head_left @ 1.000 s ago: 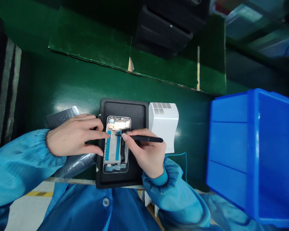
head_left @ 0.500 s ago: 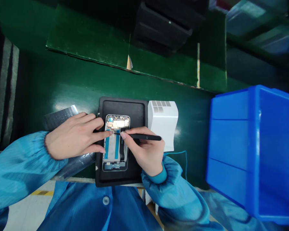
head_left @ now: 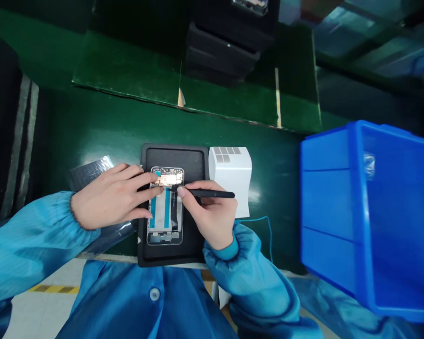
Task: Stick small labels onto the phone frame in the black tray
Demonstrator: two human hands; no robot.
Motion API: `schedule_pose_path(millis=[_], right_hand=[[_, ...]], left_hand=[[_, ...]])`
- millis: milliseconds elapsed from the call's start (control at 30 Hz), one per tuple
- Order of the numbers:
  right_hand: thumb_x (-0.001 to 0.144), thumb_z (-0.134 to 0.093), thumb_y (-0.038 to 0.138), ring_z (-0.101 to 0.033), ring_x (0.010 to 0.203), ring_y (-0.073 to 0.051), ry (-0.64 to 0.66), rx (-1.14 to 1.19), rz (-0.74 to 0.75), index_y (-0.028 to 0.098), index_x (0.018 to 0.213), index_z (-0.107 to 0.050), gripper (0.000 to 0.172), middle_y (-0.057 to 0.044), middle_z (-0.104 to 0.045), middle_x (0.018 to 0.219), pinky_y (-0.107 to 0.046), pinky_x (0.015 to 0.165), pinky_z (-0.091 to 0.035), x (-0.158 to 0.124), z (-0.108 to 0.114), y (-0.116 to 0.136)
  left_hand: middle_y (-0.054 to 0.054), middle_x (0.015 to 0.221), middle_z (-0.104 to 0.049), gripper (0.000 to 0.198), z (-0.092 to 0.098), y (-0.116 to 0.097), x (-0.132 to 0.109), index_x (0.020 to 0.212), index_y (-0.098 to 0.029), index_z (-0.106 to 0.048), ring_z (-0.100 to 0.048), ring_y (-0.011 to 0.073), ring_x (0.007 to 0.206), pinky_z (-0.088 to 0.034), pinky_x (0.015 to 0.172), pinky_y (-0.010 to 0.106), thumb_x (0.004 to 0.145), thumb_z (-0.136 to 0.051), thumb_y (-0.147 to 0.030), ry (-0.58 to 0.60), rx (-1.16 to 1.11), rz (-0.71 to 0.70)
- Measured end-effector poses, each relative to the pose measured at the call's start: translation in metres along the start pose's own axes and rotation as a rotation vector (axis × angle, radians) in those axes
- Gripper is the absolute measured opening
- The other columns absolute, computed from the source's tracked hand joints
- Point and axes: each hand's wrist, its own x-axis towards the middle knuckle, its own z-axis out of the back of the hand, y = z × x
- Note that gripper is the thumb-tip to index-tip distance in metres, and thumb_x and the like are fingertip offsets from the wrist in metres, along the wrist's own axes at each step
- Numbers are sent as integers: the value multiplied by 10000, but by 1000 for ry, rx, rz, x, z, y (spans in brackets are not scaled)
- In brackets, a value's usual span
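Note:
An opened phone frame [head_left: 164, 212] with blue strips and an exposed circuit board lies in a black tray [head_left: 194, 162] at the bench's front edge. My left hand [head_left: 111, 197] rests on the phone's left side, its fingertips pressing near the top of the frame. My right hand [head_left: 212, 214] grips a thin black stylus-like tool [head_left: 208, 193], whose tip touches the phone just below the circuit board.
A white box-shaped device [head_left: 231, 172] stands right of the tray, with a thin teal cable [head_left: 265, 221] beside it. A large blue bin [head_left: 367, 212] fills the right. A silvery bag [head_left: 90, 172] lies under my left hand. Black stacked trays [head_left: 226, 47] sit at the back.
Both hands have crept a little toward the top of the phone, and the tool tip now sits nearer the circuit board. The view has shifted slightly.

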Motion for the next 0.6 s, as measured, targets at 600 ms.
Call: schedule_pose_path(millis=[600], right_hand=[[804, -784, 307, -692, 688, -157, 27, 132, -5, 220, 845, -733, 109, -19, -744, 811, -291, 624, -596, 0, -3, -13]], left_hand=[[128, 1478, -476, 584, 7, -1, -11, 1460, -347, -523, -533, 346, 1174, -499, 919, 490, 922, -606, -559, 108, -73, 42]])
